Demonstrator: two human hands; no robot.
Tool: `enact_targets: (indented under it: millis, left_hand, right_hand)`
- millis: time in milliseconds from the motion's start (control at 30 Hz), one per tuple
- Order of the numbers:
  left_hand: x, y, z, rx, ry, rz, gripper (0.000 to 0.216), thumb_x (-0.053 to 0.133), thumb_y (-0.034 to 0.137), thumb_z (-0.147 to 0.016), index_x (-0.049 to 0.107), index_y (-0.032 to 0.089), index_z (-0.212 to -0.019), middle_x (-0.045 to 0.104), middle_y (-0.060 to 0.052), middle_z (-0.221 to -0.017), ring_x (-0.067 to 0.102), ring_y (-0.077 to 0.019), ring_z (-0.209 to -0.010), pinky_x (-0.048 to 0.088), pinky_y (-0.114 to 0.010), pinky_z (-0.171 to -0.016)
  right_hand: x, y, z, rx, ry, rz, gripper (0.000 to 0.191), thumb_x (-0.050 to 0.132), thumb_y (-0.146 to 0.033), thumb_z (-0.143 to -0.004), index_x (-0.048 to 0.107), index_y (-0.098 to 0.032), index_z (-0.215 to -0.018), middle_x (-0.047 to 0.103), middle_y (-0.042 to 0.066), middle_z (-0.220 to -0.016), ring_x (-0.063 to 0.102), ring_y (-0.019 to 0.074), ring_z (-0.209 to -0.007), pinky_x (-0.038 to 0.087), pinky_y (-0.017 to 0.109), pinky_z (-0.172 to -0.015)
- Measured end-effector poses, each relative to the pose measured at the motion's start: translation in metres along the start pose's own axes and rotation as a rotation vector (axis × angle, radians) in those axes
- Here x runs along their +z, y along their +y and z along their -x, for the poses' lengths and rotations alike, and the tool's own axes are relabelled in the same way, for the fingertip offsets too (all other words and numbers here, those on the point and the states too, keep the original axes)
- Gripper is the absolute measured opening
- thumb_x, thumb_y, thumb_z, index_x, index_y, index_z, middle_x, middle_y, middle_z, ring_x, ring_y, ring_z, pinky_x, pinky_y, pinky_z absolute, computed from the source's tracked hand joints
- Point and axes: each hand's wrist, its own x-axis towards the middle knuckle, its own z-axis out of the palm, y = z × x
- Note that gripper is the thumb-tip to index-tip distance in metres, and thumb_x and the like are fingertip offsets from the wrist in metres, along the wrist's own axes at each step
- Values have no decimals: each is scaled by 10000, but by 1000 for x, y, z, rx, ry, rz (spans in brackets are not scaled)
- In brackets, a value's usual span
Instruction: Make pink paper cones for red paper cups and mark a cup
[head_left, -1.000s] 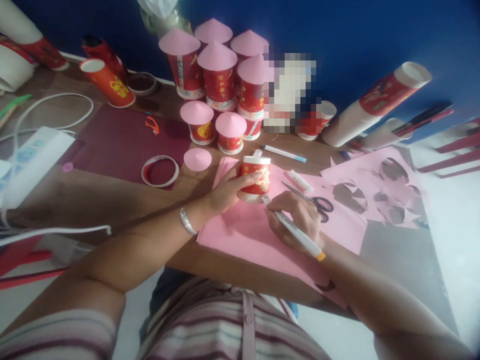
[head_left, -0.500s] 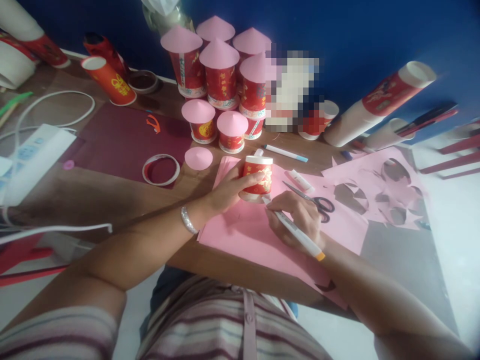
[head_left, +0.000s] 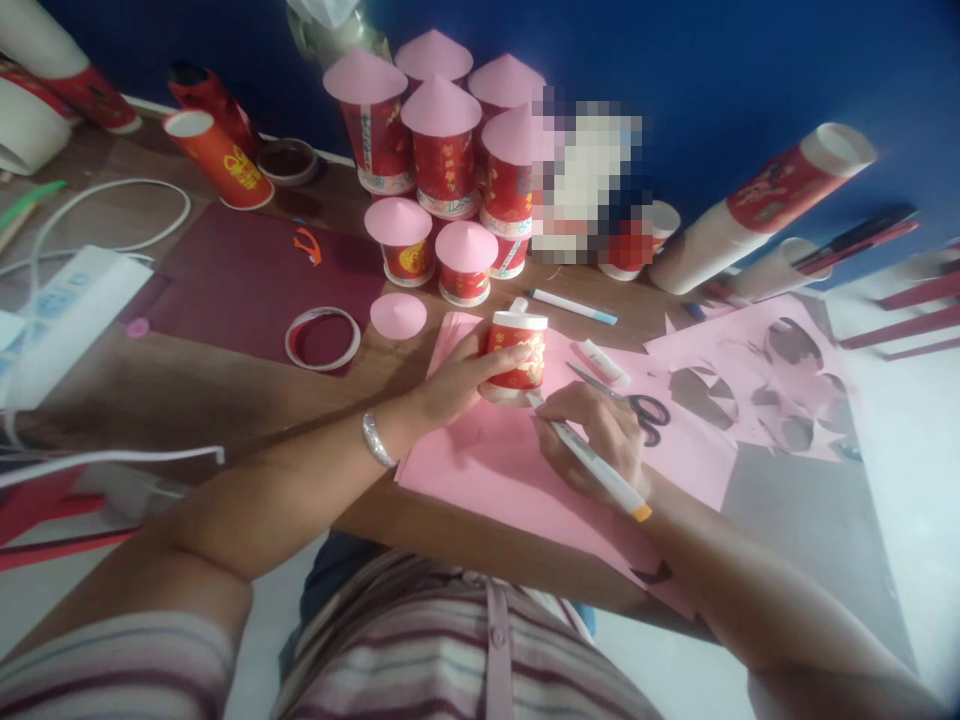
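My left hand (head_left: 459, 380) is wrapped round a red paper cup (head_left: 517, 352) with gold print and a white rim, held above the pink paper sheets (head_left: 465, 460). In my right hand (head_left: 596, 435) is a white marker (head_left: 604, 472) with an orange end, gripped like a pen. Its tip is at the cup's pale lower band; whether it touches I cannot tell. Beside my right hand lie black-handled scissors (head_left: 646, 412) and a white glue stick or cap-like tube (head_left: 601, 362). A blue-ended marker (head_left: 574, 306) rests behind the cup.
Several red cups with pink cone tops (head_left: 441, 150) stand at the back. A loose pink cone (head_left: 398, 316) and a tape ring (head_left: 322, 340) lie left of the paper. Cut pink scraps (head_left: 739, 375) and a tall cardboard tube (head_left: 765, 205) are at right; a white power strip (head_left: 82, 320) is far left.
Almost nothing differs. The whole view has shifted very slightly, and both hands keep the same hold on the cup and marker.
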Motion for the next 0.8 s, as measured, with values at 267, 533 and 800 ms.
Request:
enact_targets:
  millis: [267,533,800]
  left_hand:
    - [1,1,0,-7,-12,-4,376,829,375,-807,611,177,-1040,657,-15,-917,664,-159,-851,555,-291,-766]
    - [0,1,1,-12,-18,-5,362,816,371,-825,614,176,-1054,668,-31,-962,674,-175,-893,577,-324,-810]
    - [0,1,1,-13,-7,1,374,828,372,-812,617,173,-1048,656,-11,-903,655,-148,-805,565,-291,-728]
  right_hand:
    - [0,1,0,-12,-1,23,193,652,-88,-912,581,-226,-1026,695,6,-783,680,156,-640,553,270,-573]
    - [0,0,0,-1,19,62,175,622,-98,-919,572,-236,-1013,681,-11,-759,660,140,-613,552,262,-545]
    - [0,-1,0,-5,11,52,180,621,-79,-913,566,-230,-994,677,-15,-744,660,136,-607,539,253,-543]
